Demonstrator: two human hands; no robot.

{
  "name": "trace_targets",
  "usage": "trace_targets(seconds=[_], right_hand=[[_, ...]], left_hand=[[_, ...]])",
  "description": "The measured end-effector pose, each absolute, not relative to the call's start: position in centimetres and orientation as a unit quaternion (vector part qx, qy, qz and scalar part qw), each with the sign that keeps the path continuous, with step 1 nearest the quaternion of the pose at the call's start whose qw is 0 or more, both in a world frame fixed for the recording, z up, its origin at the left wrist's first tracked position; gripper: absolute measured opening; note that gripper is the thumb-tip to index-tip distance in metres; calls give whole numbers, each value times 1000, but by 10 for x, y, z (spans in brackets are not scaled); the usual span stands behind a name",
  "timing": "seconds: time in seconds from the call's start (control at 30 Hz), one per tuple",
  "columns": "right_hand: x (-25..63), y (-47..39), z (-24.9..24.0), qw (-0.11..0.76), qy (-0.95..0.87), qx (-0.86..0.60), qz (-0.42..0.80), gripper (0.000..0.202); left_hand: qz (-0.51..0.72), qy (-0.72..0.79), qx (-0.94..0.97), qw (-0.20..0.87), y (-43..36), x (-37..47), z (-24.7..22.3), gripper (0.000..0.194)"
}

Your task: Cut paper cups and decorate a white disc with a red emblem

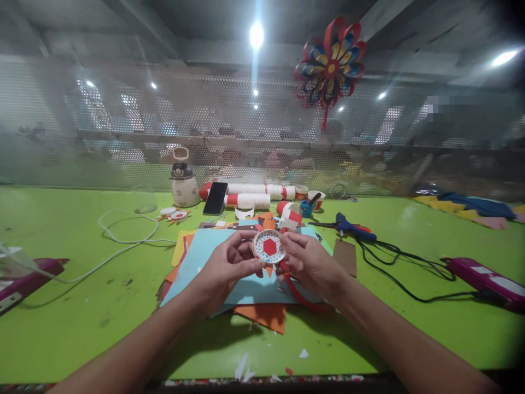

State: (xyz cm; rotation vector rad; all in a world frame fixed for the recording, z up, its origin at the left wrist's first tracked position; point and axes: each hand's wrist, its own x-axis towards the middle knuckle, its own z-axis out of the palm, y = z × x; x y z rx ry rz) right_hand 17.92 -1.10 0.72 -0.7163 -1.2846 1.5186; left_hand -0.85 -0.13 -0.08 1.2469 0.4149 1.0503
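A small round white disc with a red centre and a dotted ring is held over the stacked paper. My left hand grips its left edge between thumb and fingers. On the other side, my right hand pinches the right edge. A red curved strip hangs below my right hand and runs down to the right. Small orange points show under the disc. Beneath both hands lies light blue paper, with orange paper sticking out at the front.
Behind the paper are a phone, a bottle, white-red paper rolls and cups. A blue glue gun and purple power strip lie at right. A white cable loops at left.
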Motion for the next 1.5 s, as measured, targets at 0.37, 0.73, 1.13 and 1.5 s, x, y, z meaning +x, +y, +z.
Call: trace_targets(seconds=[0.37,0.73,1.13,1.5], right_hand=[[180,-7,4,476,-592,-361,541,31],[180,-3,-4,454,-582,-372,562,34],[175,-1,-12,463,-585,-376,549,24],[174,-2,-12,454,-600,-388,532,26]], left_hand=[[423,258,577,649,4,-8,0,28],[441,305,574,619,9,-9,-1,24],[508,352,533,578,13,-7,-8,23],[510,353,531,578,11,-7,-5,23]])
